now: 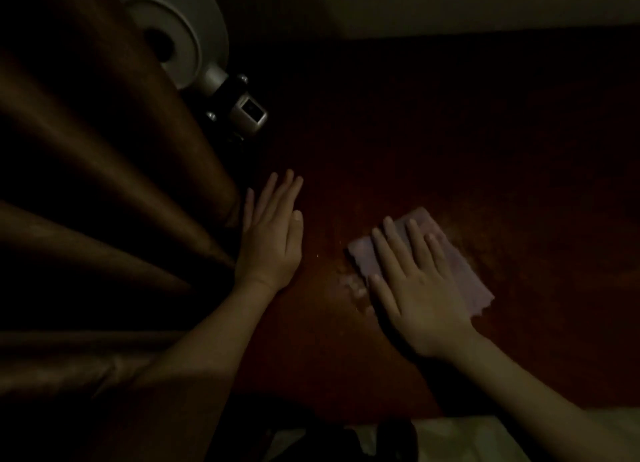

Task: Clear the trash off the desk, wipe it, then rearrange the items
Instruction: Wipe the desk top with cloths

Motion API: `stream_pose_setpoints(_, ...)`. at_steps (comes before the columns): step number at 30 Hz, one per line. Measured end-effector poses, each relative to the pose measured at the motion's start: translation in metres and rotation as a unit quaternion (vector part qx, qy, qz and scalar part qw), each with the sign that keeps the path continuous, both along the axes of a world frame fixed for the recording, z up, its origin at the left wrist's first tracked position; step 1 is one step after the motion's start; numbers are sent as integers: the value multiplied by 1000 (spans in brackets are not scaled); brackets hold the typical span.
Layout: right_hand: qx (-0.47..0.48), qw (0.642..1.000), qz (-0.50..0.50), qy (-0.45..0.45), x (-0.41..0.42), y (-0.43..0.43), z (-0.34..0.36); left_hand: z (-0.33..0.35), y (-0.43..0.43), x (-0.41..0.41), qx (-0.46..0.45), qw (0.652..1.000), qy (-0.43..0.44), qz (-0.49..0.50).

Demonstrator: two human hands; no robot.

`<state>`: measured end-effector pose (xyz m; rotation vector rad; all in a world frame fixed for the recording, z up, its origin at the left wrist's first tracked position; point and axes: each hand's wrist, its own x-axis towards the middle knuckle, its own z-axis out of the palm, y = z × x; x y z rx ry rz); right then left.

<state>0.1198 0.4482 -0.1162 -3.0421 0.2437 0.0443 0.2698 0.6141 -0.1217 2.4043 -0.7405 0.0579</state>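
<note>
We see only part of the cloth (465, 274): our right hand (415, 288) lies flat across its middle and hides the rest. The curtain (104, 150) covers the left side of the lamp (194, 35), and the top edge cuts its head. A pale smear (353, 288) beside the cloth is too blurred to tell. At the bottom edge a pale sheet (467, 441) and a dark shape (394, 437) are cut off; we cannot name them.
</note>
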Motion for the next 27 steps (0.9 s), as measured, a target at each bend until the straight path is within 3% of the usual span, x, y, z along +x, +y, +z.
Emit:
stream_pose_setpoints(2, 12, 999, -43, -4, 10, 18, -4, 0, 9, -14, 9, 1000, -1, 17)
stream_pose_setpoints(7, -9, 993, 118, -16, -36, 32, -5, 3, 30, -50, 44, 994, -1, 100)
stream_pose_setpoints(10, -2, 994, 108, -12, -67, 28, -2, 2, 36, -64, 59, 987, 21, 150)
stream_pose_setpoints(15, -3, 995, 100, 0, -70, 24, 1, -1, 50, -92, 10, 976, 85, 201)
stream_pose_setpoints(18, 5, 994, 105, 7, -68, 26, 1, 1, 58, -99, -24, 946, 158, 282)
stream_pose_setpoints(20, 2, 995, 99, 8, -49, 24, 1, 1, 59, -100, -24, 923, 191, 334)
stream_pose_setpoints(27, 27, 998, 57, 32, 80, 48, 1, 2, 55, -94, -21, 921, 161, 354)
